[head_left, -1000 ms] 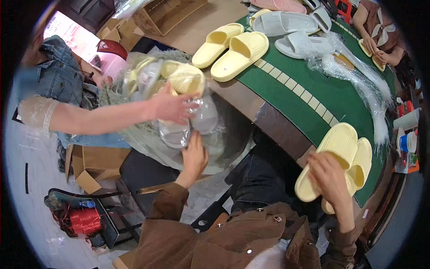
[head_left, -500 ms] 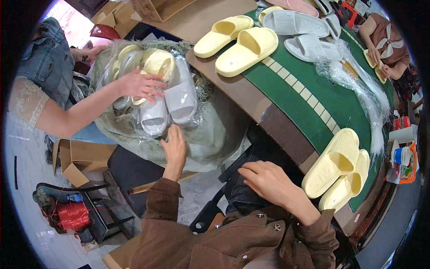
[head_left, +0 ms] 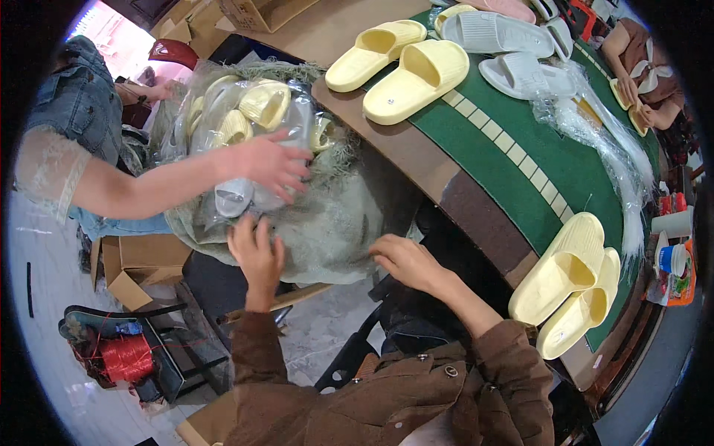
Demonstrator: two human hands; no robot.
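Observation:
A grey-green woven sack [head_left: 327, 223] holds several plastic-bagged slippers, yellow slippers [head_left: 265, 104] and pale grey slippers [head_left: 234, 197]. My left hand [head_left: 256, 256] has its fingers spread at the near side of the grey slippers, by the sack's front. At the sack's right edge is my right hand [head_left: 409, 260], loosely bent with its fingers reaching out and nothing seen in it. Whether its fingertips touch the sack I cannot tell. Over the slippers, a co-worker's hand [head_left: 275, 165] reaches in from the left, blurred by motion.
Right of the sack, a table with a green mat [head_left: 446, 137] bears yellow slippers [head_left: 565, 271], grey slippers [head_left: 494, 33] and clear plastic bags [head_left: 595, 149]. Another person [head_left: 647, 74] handles yellow slippers at the far right. Cardboard boxes [head_left: 141, 260] and red twine [head_left: 126, 359] lie at left.
My left hand has moved left along the sack, and my right hand has moved left to its edge. The co-worker's hand has moved right and nearer. The grey slippers have shifted deeper and leftward.

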